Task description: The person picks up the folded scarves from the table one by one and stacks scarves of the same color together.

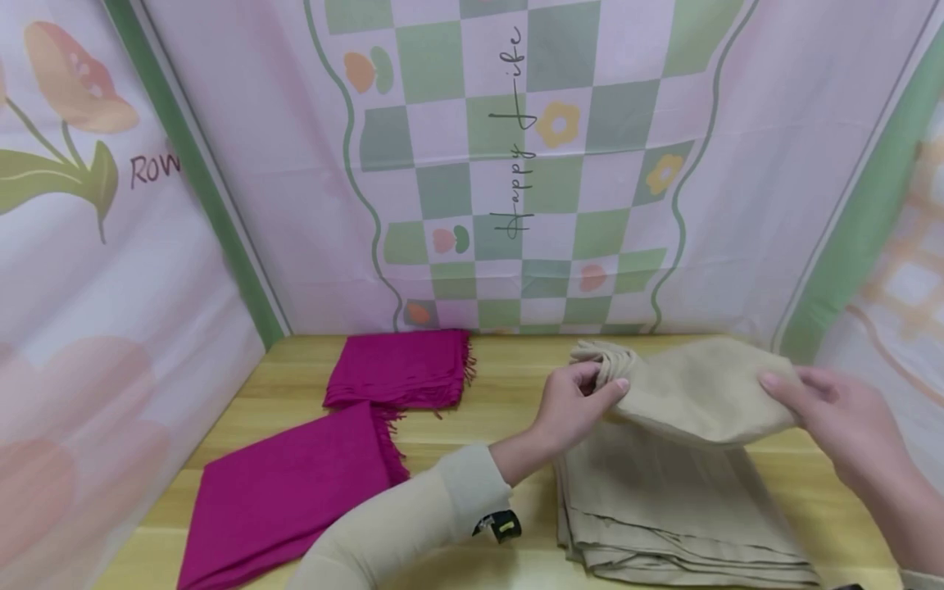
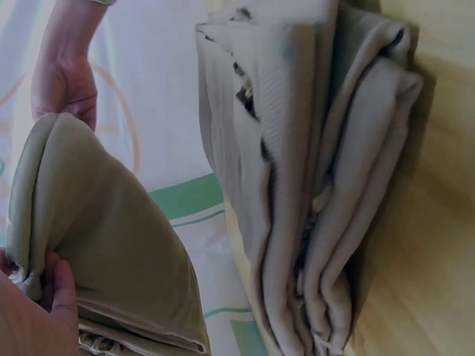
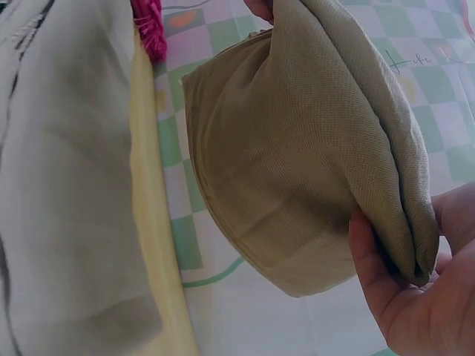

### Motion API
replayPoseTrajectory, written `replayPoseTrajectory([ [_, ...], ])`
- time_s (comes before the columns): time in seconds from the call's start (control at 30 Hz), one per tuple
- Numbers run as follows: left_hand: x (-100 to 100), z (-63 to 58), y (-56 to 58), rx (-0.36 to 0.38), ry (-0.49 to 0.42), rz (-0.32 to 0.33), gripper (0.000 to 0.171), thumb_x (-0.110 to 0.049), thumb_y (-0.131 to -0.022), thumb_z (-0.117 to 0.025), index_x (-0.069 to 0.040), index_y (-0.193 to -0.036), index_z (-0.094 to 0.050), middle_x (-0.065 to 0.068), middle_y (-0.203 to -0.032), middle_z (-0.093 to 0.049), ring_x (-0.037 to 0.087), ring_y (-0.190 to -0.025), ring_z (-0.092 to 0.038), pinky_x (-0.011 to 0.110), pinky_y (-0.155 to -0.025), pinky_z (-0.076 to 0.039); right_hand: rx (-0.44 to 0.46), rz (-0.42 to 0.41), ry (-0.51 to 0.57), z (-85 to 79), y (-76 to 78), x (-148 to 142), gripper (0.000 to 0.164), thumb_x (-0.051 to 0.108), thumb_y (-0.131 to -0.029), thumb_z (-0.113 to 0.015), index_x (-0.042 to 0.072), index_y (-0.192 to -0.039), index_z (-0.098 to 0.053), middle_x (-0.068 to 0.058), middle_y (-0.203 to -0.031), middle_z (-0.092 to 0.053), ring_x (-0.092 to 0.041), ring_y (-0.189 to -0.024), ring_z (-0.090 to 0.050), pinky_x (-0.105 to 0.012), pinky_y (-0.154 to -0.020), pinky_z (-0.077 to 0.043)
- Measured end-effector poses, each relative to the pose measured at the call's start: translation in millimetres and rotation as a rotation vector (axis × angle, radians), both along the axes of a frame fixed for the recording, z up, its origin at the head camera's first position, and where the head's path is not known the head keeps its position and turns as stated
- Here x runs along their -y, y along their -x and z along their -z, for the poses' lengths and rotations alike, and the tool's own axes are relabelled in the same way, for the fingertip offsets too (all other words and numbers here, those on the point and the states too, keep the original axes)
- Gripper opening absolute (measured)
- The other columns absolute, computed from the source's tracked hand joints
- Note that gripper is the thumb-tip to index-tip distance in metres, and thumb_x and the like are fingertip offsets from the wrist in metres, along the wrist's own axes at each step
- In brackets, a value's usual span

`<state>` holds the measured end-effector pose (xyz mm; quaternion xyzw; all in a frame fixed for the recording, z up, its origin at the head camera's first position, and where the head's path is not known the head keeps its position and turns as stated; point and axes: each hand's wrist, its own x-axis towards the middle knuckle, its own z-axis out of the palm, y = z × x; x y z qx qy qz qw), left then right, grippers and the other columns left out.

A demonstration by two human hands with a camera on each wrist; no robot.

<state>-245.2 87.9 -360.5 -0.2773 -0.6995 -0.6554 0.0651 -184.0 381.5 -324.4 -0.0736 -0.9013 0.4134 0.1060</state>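
A folded beige cloth (image 1: 701, 389) is held up between both hands, above a larger folded beige cloth (image 1: 671, 500) lying on the table. My left hand (image 1: 568, 414) pinches its left end, where the layers bunch together, with thumb and fingers. At the opposite end my right hand (image 1: 848, 422) grips the edge, thumb on the near side. The right wrist view shows the thick doubled fold of the held cloth (image 3: 304, 156) between the thumb and fingers. Stacked layers of the lower cloth (image 2: 289, 170) show in the left wrist view.
Two folded magenta cloths with fringed edges lie on the left: a larger one (image 1: 288, 500) in front and a smaller one (image 1: 401, 369) behind. The wooden table (image 1: 509, 418) ends at a printed fabric wall (image 1: 442, 188) at the back, with more fabric on both sides.
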Motion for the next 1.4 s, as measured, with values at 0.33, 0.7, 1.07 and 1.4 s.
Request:
replayPoseTrajectory([
  [0.33,4,11.3,-12.6,-0.037,0.002,0.026,0.039,-0.015,-0.091,-0.069,-0.009,-0.064,-0.042,-0.007,-0.057,-0.035,0.0,-0.052,-0.032,0.016,-0.048,-0.03,-0.034,-0.013,0.051,13.7,-12.5,3,0.059,0.037,-0.095,-0.063,-0.009,-0.131,-0.052,0.027,-0.091,-0.061,0.014,-0.077,-0.047,-0.015,-0.059,-0.041],
  [0.7,5,22.2,-26.7,-0.022,0.013,0.043,0.037,-0.013,-0.091,-0.069,-0.007,-0.064,-0.045,-0.006,-0.057,-0.039,0.001,-0.05,-0.035,0.015,-0.045,-0.032,0.012,0.057,0.022,29.3,-27.1,7,0.074,0.042,-0.096,-0.059,-0.009,-0.144,-0.033,-0.023,-0.143,-0.037,-0.035,-0.129,-0.041,-0.014,-0.093,-0.038],
  [1.07,5,36.3,-32.5,-0.019,0.023,0.07,0.036,-0.014,-0.092,-0.068,-0.009,-0.064,-0.045,-0.006,-0.057,-0.039,-0.001,-0.051,-0.035,0.014,-0.046,-0.032,0.006,0.068,0.018,44.2,-34.1,5,0.074,0.042,-0.096,-0.06,-0.011,-0.141,-0.036,0.0,-0.122,-0.063,-0.011,-0.117,-0.051,-0.021,-0.096,-0.039],
  [1.4,5,47.7,-45.3,0.028,0.068,0.069,0.025,-0.015,-0.09,-0.07,-0.007,-0.069,-0.058,-0.009,-0.058,-0.044,-0.003,-0.051,-0.036,0.013,-0.046,-0.033,0.101,0.056,0.005,56.6,-39.7,-1,0.077,0.046,-0.097,-0.056,-0.012,-0.141,-0.034,-0.027,-0.131,-0.052,-0.025,-0.111,-0.056,-0.041,-0.1,-0.04],
])
